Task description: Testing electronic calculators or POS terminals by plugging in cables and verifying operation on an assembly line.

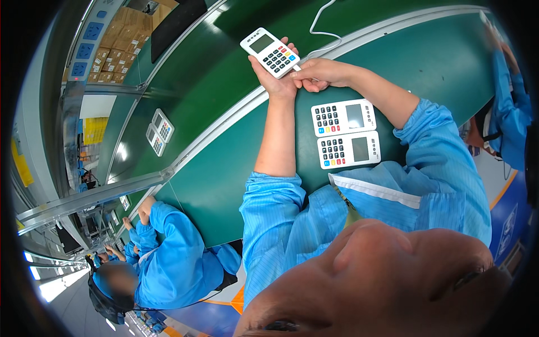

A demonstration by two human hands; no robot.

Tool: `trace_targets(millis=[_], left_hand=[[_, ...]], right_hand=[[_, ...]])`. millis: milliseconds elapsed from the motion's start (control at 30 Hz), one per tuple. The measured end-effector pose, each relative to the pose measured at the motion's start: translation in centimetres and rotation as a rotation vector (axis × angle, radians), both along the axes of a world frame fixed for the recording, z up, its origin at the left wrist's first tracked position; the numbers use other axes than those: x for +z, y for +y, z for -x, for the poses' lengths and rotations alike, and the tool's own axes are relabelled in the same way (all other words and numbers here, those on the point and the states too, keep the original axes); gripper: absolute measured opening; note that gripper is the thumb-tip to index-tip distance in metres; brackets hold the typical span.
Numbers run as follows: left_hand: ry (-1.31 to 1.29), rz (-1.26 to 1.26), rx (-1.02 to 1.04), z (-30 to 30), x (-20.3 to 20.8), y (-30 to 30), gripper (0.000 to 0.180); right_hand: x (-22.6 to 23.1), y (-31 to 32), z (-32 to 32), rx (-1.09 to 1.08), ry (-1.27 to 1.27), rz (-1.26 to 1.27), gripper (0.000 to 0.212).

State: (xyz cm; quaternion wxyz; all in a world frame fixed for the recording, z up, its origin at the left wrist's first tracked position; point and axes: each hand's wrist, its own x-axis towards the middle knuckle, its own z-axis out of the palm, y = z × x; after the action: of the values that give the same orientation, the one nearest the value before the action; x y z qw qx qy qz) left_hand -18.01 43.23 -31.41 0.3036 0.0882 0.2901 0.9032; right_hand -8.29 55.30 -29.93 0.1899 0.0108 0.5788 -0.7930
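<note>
Card reader lay face up on the left hand, which cupped it from beneath. Long axis slanted, keypad end toward the right hand, pinching a white plug there; couldn't tell if seated.

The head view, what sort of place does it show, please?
Probably an electronics factory or a similar workshop: white keypad devices lie on a long green workbench, blue-clad co-workers are beside it, and stacked cartons show beyond.
</note>
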Motion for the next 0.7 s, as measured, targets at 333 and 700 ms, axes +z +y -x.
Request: trace_targets(millis=[333, 700], left_hand=[[-0.014, -0.066, -0.079, 0.4, -0.8, 0.2, 0.077], [-0.009, -0.065, -0.091, 0.5, -0.8, 0.1, 0.077]], right_hand=[[-0.6, 0.3, -0.2, 0.010, 0.076, -0.020, 0.037], [-0.9, 0.2, 0.1, -0.005, 0.079, -0.005, 0.035]])
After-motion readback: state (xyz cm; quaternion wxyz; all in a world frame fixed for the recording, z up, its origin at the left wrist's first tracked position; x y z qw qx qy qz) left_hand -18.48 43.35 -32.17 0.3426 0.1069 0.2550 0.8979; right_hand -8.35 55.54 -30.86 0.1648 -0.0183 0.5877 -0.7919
